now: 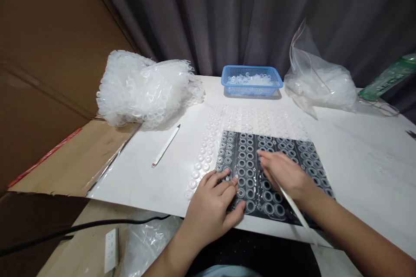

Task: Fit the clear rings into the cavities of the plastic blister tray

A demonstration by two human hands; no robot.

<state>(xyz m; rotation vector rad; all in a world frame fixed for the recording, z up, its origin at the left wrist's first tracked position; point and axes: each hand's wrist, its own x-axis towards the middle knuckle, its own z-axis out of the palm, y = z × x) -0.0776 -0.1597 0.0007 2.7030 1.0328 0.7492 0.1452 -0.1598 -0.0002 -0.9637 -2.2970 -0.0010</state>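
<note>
A clear plastic blister sheet (pixel 260 121) with many round cells lies on the white table, partly over a black mat (pixel 302 151). My left hand (pixel 211 205) rests flat on the sheet's near left corner, fingers stretched out. My right hand (pixel 284 173) is over the middle of the sheet, fingers closed round a thin white stick (pixel 297 212) whose end trails back along my forearm. Its tip is hidden under the fingers.
A pile of clear blister sheets (pixel 146 88) sits at the back left. A blue basket (pixel 251 80) of small clear parts and a clear plastic bag (pixel 320 82) stand at the back. A white tweezer-like tool (pixel 165 146) lies left. Cardboard (pixel 48 73) borders the left; a green bottle (pixel 388 78) lies right.
</note>
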